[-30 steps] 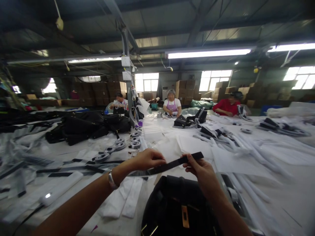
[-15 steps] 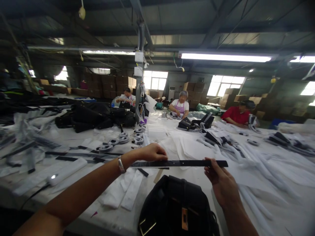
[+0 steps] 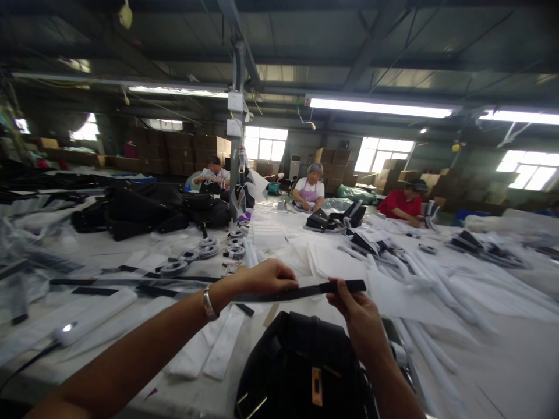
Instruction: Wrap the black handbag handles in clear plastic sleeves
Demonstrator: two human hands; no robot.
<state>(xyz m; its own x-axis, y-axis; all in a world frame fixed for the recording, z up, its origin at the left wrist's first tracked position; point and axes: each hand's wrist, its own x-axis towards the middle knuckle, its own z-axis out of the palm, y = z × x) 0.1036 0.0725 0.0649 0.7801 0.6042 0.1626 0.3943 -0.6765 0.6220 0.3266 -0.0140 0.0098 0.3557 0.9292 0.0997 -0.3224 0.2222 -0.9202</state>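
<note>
A long black strap (image 3: 312,290) stretches between my two hands, its left length looking wrapped in clear film and its right end bare. My left hand (image 3: 271,276) pinches it partway along, and the strap continues left behind that wrist. Near the bare right end, my right hand (image 3: 356,305) grips it between thumb and fingers. Just below, a black bag (image 3: 301,337) with a gold-coloured clasp (image 3: 317,386) stands on the table close to me, partly covered by my right forearm.
White wrapping sheets (image 3: 336,262) and wrapped straps (image 3: 109,285) spread over the table (image 3: 174,401). A pile of black bags (image 3: 144,209) lies back left, beside a post (image 3: 236,145). Coiled straps (image 3: 208,249) sit mid-table. Several people (image 3: 310,189) work across it.
My right hand moved outward, straightening the strap, then came back toward my left hand, so the strap now bows slightly. Both hands keep hold. The camera view swung left and back.
</note>
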